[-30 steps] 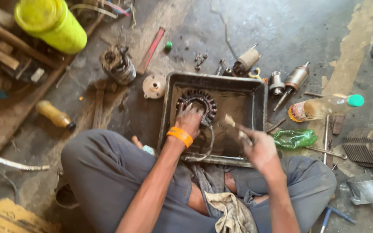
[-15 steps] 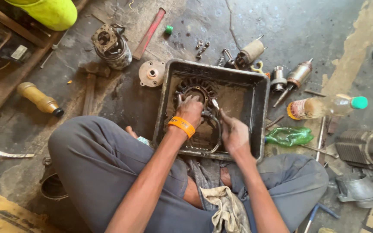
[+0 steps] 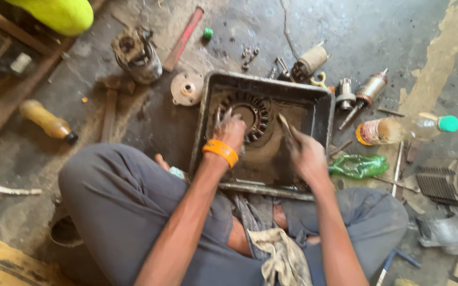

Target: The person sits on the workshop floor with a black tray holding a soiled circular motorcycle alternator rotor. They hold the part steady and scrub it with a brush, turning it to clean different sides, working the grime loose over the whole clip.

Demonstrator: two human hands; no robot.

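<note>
Clear plastic bottle [image 3: 404, 128] lying on its side on the concrete floor [image 3: 356, 32], right of the tray: green cap at far end, orange-yellow label band at near end. Crumpled green plastic bottle [image 3: 359, 165] just below it, close to the tray's right wall. Amber bottle [image 3: 46, 122] with dark cap lying at far left; bright yellow-green container [image 3: 59, 13] at top left corner; small green cap [image 3: 207, 34] beside a red flat bar [image 3: 183, 38]. Black rectangular metal tray [image 3: 322, 108] at centre, wet and grimy inside. Round finned metal part [image 3: 253, 112] sitting in the tray's upper left area. Left hand [image 3: 230, 132], orange wristband [image 3: 220, 152] on the wrist, lying on that part's near-left edge, fingers spread and curled over the rim, touching it. Right hand [image 3: 306, 153] further right in the tray, fingers pressed together around a thin brush-like tool [image 3: 285, 124], tip angled up toward the finned part, just beside it; contact unclear through blur. Round flange plate [image 3: 187, 88] just outside the tray's left wall; grimy motor housing [image 3: 138, 55] beyond it. Armatures and small cylindrical parts [image 3: 366, 91] scattered past the tray's far right corner. Finned engine block [image 3: 449, 181] at right edge. Dirty rag [image 3: 282, 254] draped over the lap, between grey-trousered knees.
</note>
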